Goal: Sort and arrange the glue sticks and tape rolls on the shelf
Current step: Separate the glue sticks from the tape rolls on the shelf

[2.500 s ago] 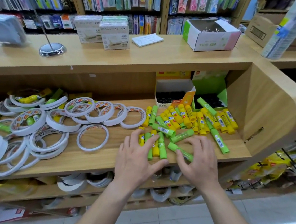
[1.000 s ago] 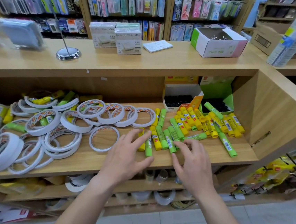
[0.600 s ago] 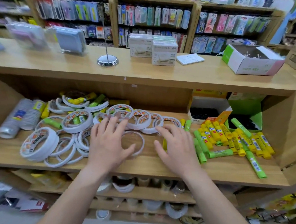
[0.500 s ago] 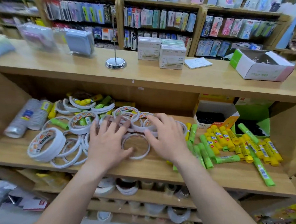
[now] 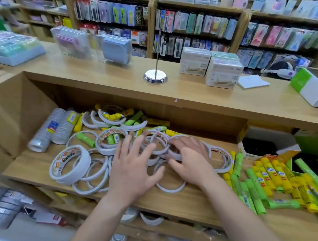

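Note:
White tape rolls lie in a loose heap on the wooden shelf (image 5: 185,205), with one thick roll (image 5: 70,165) at the left and thin rolls (image 5: 220,161) towards the middle. A few glue sticks (image 5: 115,116) are mixed in at the back of the heap. Yellow and green glue sticks (image 5: 265,176) lie grouped at the right. My left hand (image 5: 132,168) rests spread on the thin rolls. To its right, my right hand (image 5: 189,159) bends its fingers over the rolls, with a roll's rim between thumb and fingers.
A sleeve of clear tape rolls (image 5: 56,128) lies at the shelf's left wall. A white and orange box (image 5: 264,148) and a green box (image 5: 315,147) stand at the back right. The counter above (image 5: 100,79) carries boxes and a metal stand (image 5: 155,77). More rolls (image 5: 150,219) lie on the lower shelf.
Both hands left the glue sticks and moved left onto the tape rolls. My view swung left with them, and my right hand's fingers have bent down over the rolls.

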A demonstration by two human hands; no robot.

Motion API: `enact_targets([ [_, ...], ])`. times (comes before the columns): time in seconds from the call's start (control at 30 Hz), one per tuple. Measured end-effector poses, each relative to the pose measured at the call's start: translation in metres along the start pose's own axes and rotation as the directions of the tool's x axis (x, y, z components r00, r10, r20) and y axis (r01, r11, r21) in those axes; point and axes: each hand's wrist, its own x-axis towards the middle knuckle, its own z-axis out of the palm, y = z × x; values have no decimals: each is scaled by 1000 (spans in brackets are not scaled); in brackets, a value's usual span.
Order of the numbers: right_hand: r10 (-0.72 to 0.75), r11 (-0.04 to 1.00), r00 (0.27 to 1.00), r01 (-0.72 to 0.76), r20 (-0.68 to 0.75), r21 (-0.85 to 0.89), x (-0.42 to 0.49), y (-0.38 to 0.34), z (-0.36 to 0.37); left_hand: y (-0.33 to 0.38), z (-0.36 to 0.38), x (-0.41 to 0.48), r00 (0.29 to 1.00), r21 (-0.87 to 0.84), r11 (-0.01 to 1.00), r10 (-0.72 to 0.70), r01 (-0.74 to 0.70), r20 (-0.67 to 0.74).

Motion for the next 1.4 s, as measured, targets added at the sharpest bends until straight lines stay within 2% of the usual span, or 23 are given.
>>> enact_targets([
  [0.07,9,998,1000,-8,-24,60,5,3,-4,0,1,4,999,43,999,26,-28,44],
  [0.17,86,991,994,-79,-61,107,24,4,-13,-5,3,3,1000,-24,1000,2,-2,-2],
  [0.33,219,976,958,-214,186,-50,56,-3,-8,-7,1,7,997,-150,988,-48,39,-56],
  [0.4,251,967,943,-231,220,-111,60,-4,-4,-8,-6,20,994,-184,978,-103,93,-46],
  [0.47,272,959,940,-247,208,-138,59,-2,-2,-7,-16,40,991,-119,984,-134,135,16],
  [0.57,288,955,935,-262,209,-140,56,-3,-3,-5,-16,76,968,-69,980,-169,185,184],
  [0.67,317,946,917,-287,243,-150,57,-4,-5,-2,-2,108,932,-14,988,-139,153,334],
  [0.77,325,942,920,-294,220,-165,57,-4,-7,1,7,124,881,94,986,-167,139,444],
  [1.07,372,928,893,-354,252,-116,56,1,-6,-5,19,118,851,65,988,-156,143,502],
  [1.4,347,934,919,-319,189,-164,51,6,-4,-2,18,121,819,93,990,-140,107,556],
])
